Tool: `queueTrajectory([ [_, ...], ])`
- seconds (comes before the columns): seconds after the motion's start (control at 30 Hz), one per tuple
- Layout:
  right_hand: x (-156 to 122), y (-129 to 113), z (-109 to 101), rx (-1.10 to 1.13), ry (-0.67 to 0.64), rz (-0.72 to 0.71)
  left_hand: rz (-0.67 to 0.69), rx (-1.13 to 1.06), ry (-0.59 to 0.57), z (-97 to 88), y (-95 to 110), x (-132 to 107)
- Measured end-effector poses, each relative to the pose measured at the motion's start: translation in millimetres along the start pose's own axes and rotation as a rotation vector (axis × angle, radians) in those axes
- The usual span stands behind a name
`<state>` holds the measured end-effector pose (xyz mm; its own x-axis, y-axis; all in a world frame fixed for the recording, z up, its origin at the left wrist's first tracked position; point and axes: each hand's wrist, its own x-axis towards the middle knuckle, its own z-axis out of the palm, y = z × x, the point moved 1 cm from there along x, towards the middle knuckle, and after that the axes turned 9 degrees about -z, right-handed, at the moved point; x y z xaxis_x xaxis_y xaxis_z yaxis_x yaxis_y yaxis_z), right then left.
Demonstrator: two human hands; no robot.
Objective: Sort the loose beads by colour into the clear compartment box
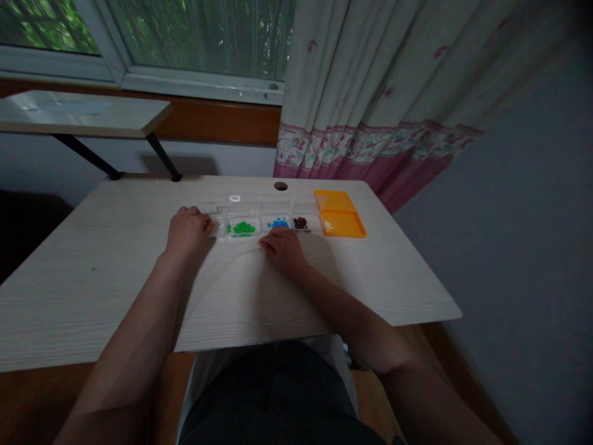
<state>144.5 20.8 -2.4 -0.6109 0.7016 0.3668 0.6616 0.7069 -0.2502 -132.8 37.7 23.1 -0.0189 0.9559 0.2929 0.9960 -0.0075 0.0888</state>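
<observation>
A clear plastic compartment box (pixel 259 210) lies on the pale wooden table (pixel 115 266). Its front cells hold green beads (pixel 243 228), blue beads (pixel 278 222) and dark brown beads (pixel 300 222). My left hand (pixel 188 230) rests at the box's left end with its fingers curled against the edge. My right hand (pixel 283 248) lies palm down on the table just in front of the blue cell, fingers together and pointing left. An orange tray (pixel 340 215) sits right of the box with a few pale beads in its near corner.
A small round hole (pixel 280 186) is in the table's far edge. A second tabletop (pixel 78 114) stands at the back left under the window. A flowered curtain (pixel 370 123) hangs at the back right. A grey wall is to the right.
</observation>
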Motion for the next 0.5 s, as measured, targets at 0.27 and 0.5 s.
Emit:
queueTrajectory([
  [0.27,3,7,-1,0.248,0.169,0.052,0.160,-0.298,0.107,-15.2,40,-7],
  [0.5,1,10,-3,0.335,0.358,0.002,0.250,-0.617,-0.053,11.4,90,-26],
])
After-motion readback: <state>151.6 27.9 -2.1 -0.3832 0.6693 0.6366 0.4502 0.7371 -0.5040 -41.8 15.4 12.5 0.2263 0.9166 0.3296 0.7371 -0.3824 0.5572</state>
